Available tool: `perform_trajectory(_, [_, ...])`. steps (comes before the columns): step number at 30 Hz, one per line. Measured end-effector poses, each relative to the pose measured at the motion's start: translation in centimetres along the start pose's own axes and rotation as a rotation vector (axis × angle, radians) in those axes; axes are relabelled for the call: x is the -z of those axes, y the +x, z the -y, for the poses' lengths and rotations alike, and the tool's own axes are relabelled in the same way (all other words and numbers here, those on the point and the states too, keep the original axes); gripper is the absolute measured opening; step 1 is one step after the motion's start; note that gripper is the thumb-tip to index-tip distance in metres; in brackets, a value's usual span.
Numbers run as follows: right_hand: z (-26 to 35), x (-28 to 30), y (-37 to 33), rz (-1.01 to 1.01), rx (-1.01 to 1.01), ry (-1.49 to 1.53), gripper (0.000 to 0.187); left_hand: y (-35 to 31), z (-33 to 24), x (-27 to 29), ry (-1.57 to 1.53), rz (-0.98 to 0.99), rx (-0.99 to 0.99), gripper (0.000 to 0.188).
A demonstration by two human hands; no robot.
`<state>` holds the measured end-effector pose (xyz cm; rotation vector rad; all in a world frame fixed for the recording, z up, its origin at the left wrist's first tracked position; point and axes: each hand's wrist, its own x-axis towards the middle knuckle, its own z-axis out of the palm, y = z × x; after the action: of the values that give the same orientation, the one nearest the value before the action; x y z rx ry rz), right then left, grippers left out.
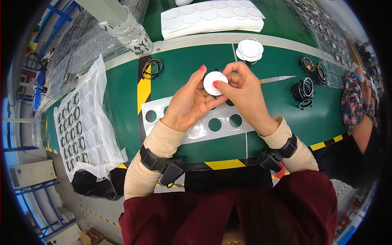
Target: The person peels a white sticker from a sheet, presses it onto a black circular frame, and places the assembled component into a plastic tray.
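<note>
My left hand [185, 104] cradles a black-rimmed ring part whose face is covered by a white round disc [209, 80]. From the other side my right hand [247, 93] grips the same part, its thumb pressed on the white face. Both hands are closed around it, over the green table. Beneath them lies a pale backing sheet [188, 139] with round cut-outs, some open and showing green. Beyond my right hand is a pile of white discs [249, 50]. A pointed metal blade [279, 79] lies beside my right hand, its handle end partly hidden.
A stack of white sheets with circles [212, 25] lies at the back. Several black rings [303, 92] stand at right, others [152, 68] at left. A white compartment tray [87, 122] holds ring parts. A co-worker's floral sleeve [353, 100] shows at far right.
</note>
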<state>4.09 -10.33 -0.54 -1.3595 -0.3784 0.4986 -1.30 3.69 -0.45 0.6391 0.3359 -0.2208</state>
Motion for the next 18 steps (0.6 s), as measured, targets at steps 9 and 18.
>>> perform_trajectory(9, [-0.1, -0.3, 0.5, -0.037, -0.079, -0.100, 0.017, -0.4, 0.2, -0.4, -0.027, 0.034, 0.011, 0.033])
perform_trajectory(18, [0.5, 0.4, 0.5, 0.147, -0.113, -0.052, 0.020, -0.9, 0.1, -0.8, 0.009, 0.098, 0.011, 0.031])
